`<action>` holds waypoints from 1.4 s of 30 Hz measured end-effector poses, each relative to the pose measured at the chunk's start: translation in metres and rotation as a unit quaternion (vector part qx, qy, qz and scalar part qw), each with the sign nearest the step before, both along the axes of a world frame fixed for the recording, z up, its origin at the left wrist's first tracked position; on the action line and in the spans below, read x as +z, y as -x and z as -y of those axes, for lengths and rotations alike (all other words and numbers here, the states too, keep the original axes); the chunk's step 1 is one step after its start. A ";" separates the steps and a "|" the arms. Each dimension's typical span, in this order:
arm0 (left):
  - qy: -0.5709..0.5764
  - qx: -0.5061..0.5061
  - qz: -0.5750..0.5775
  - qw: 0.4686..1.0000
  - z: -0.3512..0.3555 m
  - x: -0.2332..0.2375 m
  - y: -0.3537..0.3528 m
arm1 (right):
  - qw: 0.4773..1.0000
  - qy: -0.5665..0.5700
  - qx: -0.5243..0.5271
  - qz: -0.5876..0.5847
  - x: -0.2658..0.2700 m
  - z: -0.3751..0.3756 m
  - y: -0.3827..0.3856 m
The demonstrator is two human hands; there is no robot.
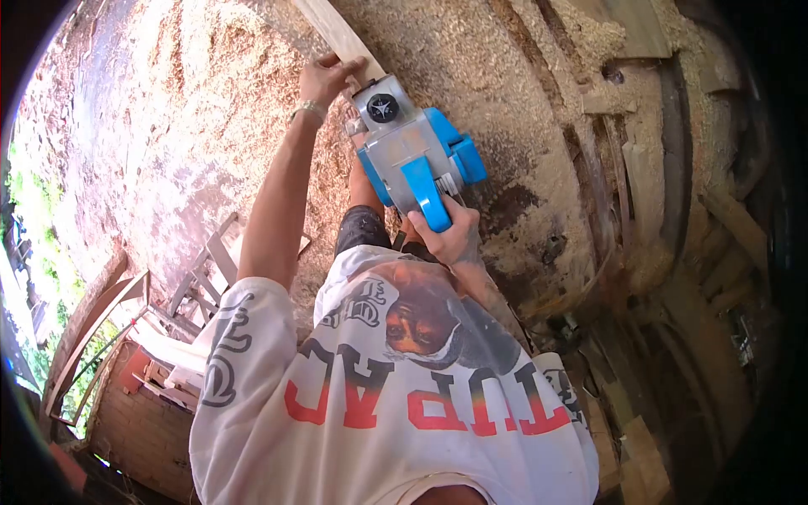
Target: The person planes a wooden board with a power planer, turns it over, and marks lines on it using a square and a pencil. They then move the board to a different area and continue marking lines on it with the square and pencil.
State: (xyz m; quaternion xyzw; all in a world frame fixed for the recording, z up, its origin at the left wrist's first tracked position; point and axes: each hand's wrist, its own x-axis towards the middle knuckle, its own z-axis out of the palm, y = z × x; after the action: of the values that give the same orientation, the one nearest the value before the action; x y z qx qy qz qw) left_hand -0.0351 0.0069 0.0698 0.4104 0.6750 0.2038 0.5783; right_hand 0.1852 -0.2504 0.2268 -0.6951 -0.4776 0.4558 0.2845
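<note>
An electric hand planer (402,143) with a grey metal body and blue plastic parts rests on a pale wooden board (337,32). My right hand (455,233) is wrapped round the planer's blue rear handle. Just ahead of the planer's front knob, my left hand (323,82) grips the board's left edge, thumb and fingers lying across the wood. The board runs on past the top of the view, and the planer covers its near part.
Wood shavings (227,50) blanket the ground. Curved wooden frames (93,337) stand at the lower left, near a brick wall (139,429). Long planks and offcuts (665,151) lie along the right side. My leg (362,223) is below the planer.
</note>
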 end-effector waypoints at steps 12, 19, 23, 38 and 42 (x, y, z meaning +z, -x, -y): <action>-0.100 -0.046 -0.099 0.989 -0.202 -0.040 0.107 | 1.000 0.013 0.000 -0.011 -0.005 -0.158 0.068; -0.070 0.154 0.021 0.985 -0.207 -0.037 0.142 | 1.000 -0.002 0.007 -0.011 -0.002 -0.248 0.107; -0.051 0.177 -0.028 0.982 -0.162 -0.060 0.178 | 0.998 -0.052 0.010 0.018 -0.007 -0.294 0.131; 0.220 0.199 -0.072 0.952 0.128 -0.132 0.273 | 0.989 -0.144 0.025 0.000 -0.035 -0.447 0.196; 0.213 0.193 -0.045 0.957 0.097 -0.114 0.257 | 0.990 -0.134 0.032 0.005 -0.040 -0.477 0.205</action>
State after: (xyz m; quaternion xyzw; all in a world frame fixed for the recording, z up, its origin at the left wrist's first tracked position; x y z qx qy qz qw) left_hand -0.2925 -0.0896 -0.0439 0.1483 0.7944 0.1443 0.5710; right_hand -0.0196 0.2269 0.1872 -0.6372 -0.5580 0.3932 0.3578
